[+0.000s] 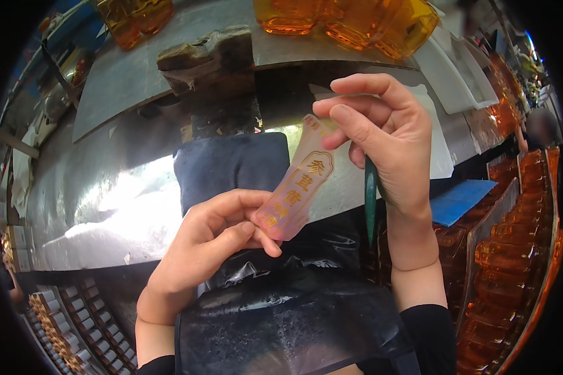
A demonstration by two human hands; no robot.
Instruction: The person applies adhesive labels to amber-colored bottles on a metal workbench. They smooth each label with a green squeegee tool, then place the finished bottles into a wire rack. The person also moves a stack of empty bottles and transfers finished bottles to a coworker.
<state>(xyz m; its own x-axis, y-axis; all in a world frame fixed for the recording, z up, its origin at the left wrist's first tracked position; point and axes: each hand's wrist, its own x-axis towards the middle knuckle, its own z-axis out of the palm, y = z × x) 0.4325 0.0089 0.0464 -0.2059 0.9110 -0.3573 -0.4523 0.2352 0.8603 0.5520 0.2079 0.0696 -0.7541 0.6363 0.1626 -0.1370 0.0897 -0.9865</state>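
Observation:
A thin pink translucent label (297, 184) with gold characters is held up between both hands above a dark blue cushion (231, 164). My left hand (209, 240) pinches its lower end with thumb and fingers. My right hand (381, 134) pinches its upper end and also carries a slim dark green tool (370, 200) that points down from the palm. A black plastic apron (294, 312) covers my lap below the hands.
A shiny metal worktable (106, 194) runs across the middle. Amber bottles (350, 22) stand at its far edge, and several more fill crates on the right (513, 250). A wooden block (206, 53), a blue sheet (460, 200) and rows of capped bottles (75, 325) lie around.

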